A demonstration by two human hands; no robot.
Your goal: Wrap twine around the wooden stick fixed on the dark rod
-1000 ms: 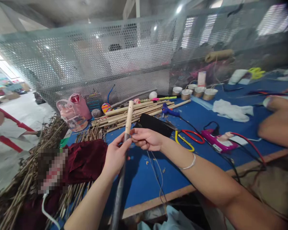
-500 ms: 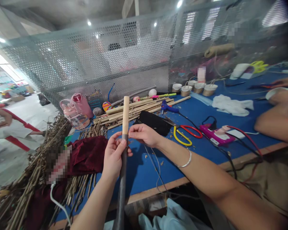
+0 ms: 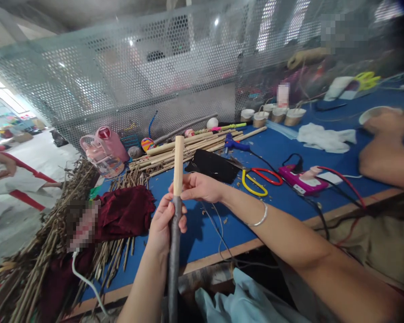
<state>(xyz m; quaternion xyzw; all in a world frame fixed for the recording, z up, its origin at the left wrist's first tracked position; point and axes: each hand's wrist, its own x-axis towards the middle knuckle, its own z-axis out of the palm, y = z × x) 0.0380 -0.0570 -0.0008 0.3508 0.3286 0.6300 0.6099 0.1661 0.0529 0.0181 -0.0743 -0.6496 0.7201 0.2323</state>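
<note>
Upright before me stands a wooden stick (image 3: 178, 166), bare and pale at its top, with grey wrapping (image 3: 174, 264) below. My left hand (image 3: 164, 216) is closed round the wrapped part, just under the wrapping's upper edge. At that edge my right hand (image 3: 200, 187), a bracelet on its wrist, grips the stick from the right; some fingers pass behind the wood. A black cloth (image 3: 212, 167) lies on the blue table just beyond my right hand. Scissors (image 3: 254, 181) with a yellow and a red handle rest to its right.
Pale sticks (image 3: 164, 154) and a blue glue gun (image 3: 235, 143) lie further back. Dried stems (image 3: 37, 242) and dark red cloth (image 3: 126, 211) are at left. A purple power strip (image 3: 301, 180), white gloves (image 3: 325, 137) and another person's arm (image 3: 387, 157) are at right.
My right fingers have shifted from beside the stick to around it at the wrapping's edge. The stick has turned slightly in my left hand. The other person's hand has moved.
</note>
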